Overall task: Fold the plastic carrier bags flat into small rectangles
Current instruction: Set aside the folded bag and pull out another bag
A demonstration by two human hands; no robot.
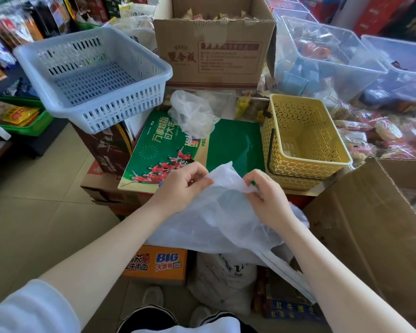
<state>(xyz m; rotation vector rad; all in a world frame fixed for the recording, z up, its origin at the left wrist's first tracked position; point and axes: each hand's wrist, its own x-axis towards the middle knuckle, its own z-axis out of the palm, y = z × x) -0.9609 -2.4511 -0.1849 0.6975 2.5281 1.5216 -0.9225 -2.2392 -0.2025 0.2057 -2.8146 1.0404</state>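
A thin white plastic carrier bag [222, 217] hangs unfolded and rumpled between my hands, in front of a green printed box [233, 143] that serves as the work surface. My left hand [181, 186] pinches the bag's upper edge on the left. My right hand [265, 195] pinches the same edge on the right, fingers curled into the film. The bag's lower part droops below my wrists toward the floor. A second, crumpled clear plastic bag [192, 114] lies at the far end of the green box.
A yellow lattice basket [305, 162] stands right of the green box, a pale blue slotted basket [94, 75] at the back left, a brown carton [216, 49] behind. A large open cardboard box [370, 224] is at my right. Stacked cartons fill the floor below.
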